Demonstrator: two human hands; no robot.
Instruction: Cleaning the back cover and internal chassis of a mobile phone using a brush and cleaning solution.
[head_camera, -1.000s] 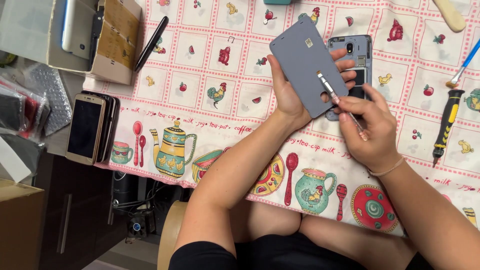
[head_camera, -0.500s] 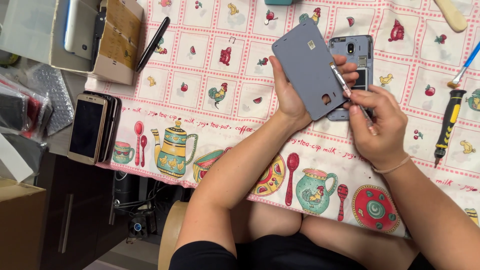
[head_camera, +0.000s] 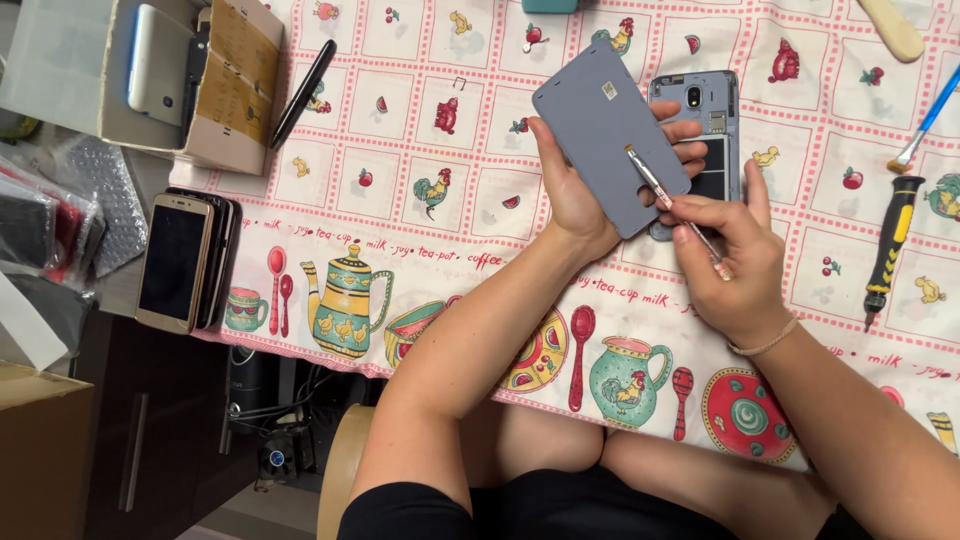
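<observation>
Far left of the fingers, at the tabletop (head_camera: 420, 120) edge: cardboard box (head_camera: 215, 90) with a white phone (head_camera: 155, 60) inside, black pen (head_camera: 303, 92) leaning beside it. Below that, a stack of phones (head_camera: 178, 262), gold one on top, screen dark.

Left hand (head_camera: 580, 190): fingers wrapped around the grey back cover (head_camera: 608, 135), thumb on its left edge, fingertips showing past its right edge. Cover is off the phone, tilted, inner side up, raised above the tabletop.

Just behind and right of the left fingers: opened phone body (head_camera: 705, 130) flat on the patterned cloth, insides exposed, partly hidden by the cover.

Right hand (head_camera: 735, 260): fingers pinched narrow on a small brush (head_camera: 672, 208), bristle tip touching the cover's inner face near the middle.

Right of the right fingers, well apart: black-and-yellow screwdriver (head_camera: 890, 245), blue-handled brush (head_camera: 925, 120), pale wooden handle (head_camera: 890, 25) at the top edge.

Progress, judged: cover removal done, brushing of the inner face looks underway. Phone body sits untouched and open; refitting the cover is not done. Cannot tell how much of the cover is already brushed.
</observation>
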